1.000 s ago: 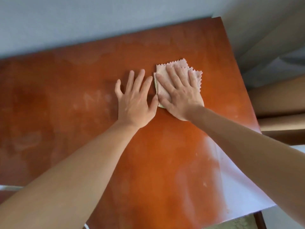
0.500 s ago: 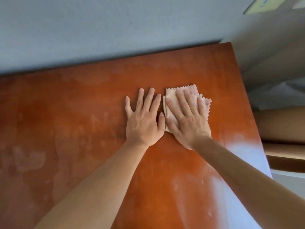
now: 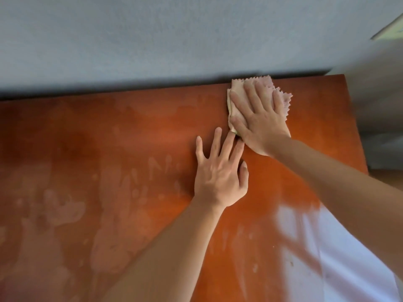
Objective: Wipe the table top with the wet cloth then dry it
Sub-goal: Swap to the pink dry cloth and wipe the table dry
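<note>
The right hand (image 3: pixel 260 118) has pushed the cloth (image 3: pixel 281 99) up the table top (image 3: pixel 130 149), away from the person. A moment ago the cloth sat near the middle of the table, right beside the left hand's fingers. Now it is at the far edge, at about 1 o'clock, touching the line where the table meets the grey wall (image 3: pixel 152 40). The right hand lies flat on the cloth with its fingers straight and spread, pressing it down. The cloth is pink, folded, with zigzag edges that stick out past the fingers. The left hand (image 3: pixel 220 173) has stayed back, near the middle of the picture. It rests flat on the bare wood with its fingers straight and spread, holding nothing. Its fingertips come just beside the heel of the right hand. The two hands were side by side before; now the right one is ahead. The orange-brown table shows pale smears and hand marks at 8 o'clock. A bright white shine lies on the wood at 5 o'clock.
</note>
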